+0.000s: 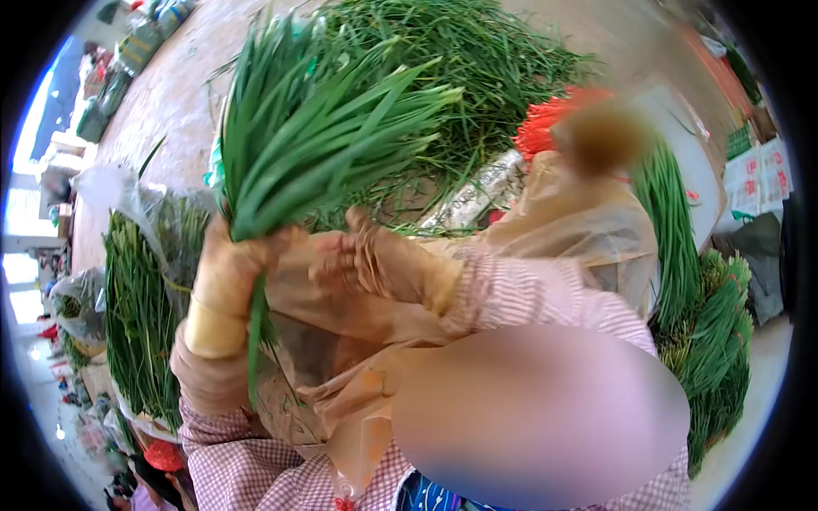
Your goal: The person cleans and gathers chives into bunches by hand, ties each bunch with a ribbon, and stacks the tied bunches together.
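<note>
A fanned bunch of long green leaves [315,136] rises from my left hand [234,255], whose gloved fingers wrap round its lower part. A few leaves hang below that fist. My right hand [366,260], also gloved and blurred by motion, is just right of the bunch's base, its fingers spread with nothing seen in them. Beneath both hands lies a brownish translucent plastic apron or sheet [562,213]. Behind the bunch is a loose heap of green leaves [477,51].
Red-orange ties [541,128] lie right of the heap, near a silvery plastic roll [477,192]. Tied green bundles [720,341] stand at the right, more leaves [141,307] in plastic at the left. A blurred brown round thing [601,136] is at upper right.
</note>
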`<state>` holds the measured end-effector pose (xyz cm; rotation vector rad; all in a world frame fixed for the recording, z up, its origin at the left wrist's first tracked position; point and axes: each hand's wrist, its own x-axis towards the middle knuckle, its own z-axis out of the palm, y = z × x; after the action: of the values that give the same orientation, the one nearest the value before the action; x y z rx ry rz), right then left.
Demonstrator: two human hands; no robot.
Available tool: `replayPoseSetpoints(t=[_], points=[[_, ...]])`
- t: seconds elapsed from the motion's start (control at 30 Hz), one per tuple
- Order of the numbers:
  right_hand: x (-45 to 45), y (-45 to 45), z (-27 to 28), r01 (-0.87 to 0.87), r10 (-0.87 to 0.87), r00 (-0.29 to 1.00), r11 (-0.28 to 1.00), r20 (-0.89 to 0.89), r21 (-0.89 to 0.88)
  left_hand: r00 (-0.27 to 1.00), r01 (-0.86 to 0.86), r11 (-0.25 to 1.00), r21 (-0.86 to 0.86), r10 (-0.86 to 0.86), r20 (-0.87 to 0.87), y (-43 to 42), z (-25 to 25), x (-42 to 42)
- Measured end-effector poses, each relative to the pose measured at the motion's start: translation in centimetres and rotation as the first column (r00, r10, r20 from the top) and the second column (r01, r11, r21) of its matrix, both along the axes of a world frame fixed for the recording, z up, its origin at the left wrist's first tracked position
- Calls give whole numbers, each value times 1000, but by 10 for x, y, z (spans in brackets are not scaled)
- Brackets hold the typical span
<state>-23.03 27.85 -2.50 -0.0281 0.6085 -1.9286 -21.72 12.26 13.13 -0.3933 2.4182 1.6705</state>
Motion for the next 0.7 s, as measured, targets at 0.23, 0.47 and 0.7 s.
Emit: replayPoseSetpoints(t=[0.23, 0.47, 0.7], points=[[4, -27, -34, 347, -209, 920, 826, 331, -444, 969, 193, 864, -465, -94, 229, -34, -44, 179], [20, -37, -2, 276, -135, 945, 820, 298, -502, 922, 268, 811, -519, -61, 382, -22, -39, 228], [22, -27, 13, 227, -98, 961, 809, 258, -541, 972, 213, 952, -219, -184, 146, -71, 12, 177]])
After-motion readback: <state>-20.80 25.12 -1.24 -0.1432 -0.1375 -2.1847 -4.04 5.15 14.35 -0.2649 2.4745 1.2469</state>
